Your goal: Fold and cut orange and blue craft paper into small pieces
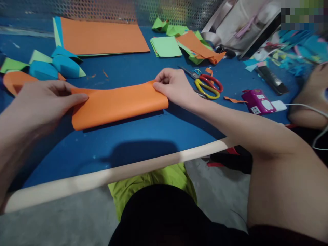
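An orange sheet of paper [118, 104], bent over along its near side into a rounded fold, hangs slightly above the blue table [143, 128]. My left hand [43, 106] pinches its left end between thumb and fingers. At the far right corner, my right hand [175, 85] grips the paper's upper edge the same way. Scissors [207, 85] with red and yellow handles lie just right of my right hand. Beyond my left hand rest folded blue, green and orange paper pieces [47, 66].
A stack of large orange sheets [105, 37] lies at the back. Light green squares [166, 46] and crumpled orange paper [200, 46] sit right of it. A purple power adapter [260, 101] with a white cable stands at right, near another person's arm [311, 99]. A pale rail [128, 167] edges the table.
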The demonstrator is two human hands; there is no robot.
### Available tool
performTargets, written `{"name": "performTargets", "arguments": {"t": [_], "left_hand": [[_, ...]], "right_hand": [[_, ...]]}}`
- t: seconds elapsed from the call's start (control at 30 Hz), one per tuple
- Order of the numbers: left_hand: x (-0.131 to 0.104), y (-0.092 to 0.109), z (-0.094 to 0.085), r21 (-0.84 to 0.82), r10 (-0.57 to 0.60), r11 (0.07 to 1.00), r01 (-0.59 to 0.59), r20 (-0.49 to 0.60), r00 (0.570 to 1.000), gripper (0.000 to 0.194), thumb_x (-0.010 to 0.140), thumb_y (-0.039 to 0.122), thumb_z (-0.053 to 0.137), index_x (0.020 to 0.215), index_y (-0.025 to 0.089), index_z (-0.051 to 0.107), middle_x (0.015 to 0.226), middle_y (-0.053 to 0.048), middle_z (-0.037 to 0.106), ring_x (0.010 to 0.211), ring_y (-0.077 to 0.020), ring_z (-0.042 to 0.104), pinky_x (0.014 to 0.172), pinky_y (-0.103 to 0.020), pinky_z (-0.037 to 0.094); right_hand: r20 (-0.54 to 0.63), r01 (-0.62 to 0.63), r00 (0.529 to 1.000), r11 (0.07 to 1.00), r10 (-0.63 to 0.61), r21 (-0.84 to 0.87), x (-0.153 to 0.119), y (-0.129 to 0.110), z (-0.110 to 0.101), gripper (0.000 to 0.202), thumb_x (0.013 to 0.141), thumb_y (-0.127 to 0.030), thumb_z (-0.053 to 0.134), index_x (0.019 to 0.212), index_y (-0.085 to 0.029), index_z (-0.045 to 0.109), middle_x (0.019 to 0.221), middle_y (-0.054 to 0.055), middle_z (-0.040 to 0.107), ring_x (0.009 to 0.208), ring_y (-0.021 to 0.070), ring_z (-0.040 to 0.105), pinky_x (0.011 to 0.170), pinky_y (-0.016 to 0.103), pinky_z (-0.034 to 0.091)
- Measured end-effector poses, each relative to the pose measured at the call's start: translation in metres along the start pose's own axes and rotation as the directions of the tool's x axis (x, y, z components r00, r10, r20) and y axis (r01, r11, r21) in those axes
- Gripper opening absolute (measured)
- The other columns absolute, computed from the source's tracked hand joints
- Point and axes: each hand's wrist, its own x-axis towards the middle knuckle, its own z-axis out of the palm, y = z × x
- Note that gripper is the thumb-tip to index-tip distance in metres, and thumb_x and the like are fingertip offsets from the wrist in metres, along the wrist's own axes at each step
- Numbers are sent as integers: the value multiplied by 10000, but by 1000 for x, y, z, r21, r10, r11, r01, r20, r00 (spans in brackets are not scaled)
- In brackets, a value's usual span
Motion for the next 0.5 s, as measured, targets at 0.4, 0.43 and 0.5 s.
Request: {"name": "performTargets", "arguments": {"t": [0.4, 0.43, 0.5], "left_hand": [[7, -9, -1, 257, 59, 964, -72, 57, 997, 161, 802, 354, 628, 848, 205, 669, 637, 75, 534, 705, -122, 475, 652, -246, 298], [9, -14, 0, 242, 90, 965, -102, 63, 994, 186, 807, 377, 615, 865, 211, 673, 654, 76, 546, 714, -121, 482, 652, -243, 299], [10, -19, -1, 218, 121, 967, -132, 62, 991, 219, 799, 418, 604, 866, 223, 677, 659, 76, 561, 718, -125, 494, 643, -237, 297]], "right_hand": [[117, 103, 988, 994, -98, -36, 14, 11, 11, 121, 777, -103, 587, 736, -207, 540, 775, 9, 647, 749, 162, 578, 717, 304, 423], [122, 101, 988, 995, -98, -19, 13, 12, 11, 120, 780, -105, 585, 737, -207, 539, 775, 10, 648, 742, 160, 577, 715, 302, 427], [117, 100, 988, 995, -101, 12, 12, 14, 10, 114, 789, -115, 580, 738, -207, 537, 776, 10, 653, 731, 157, 576, 709, 300, 433]]}}
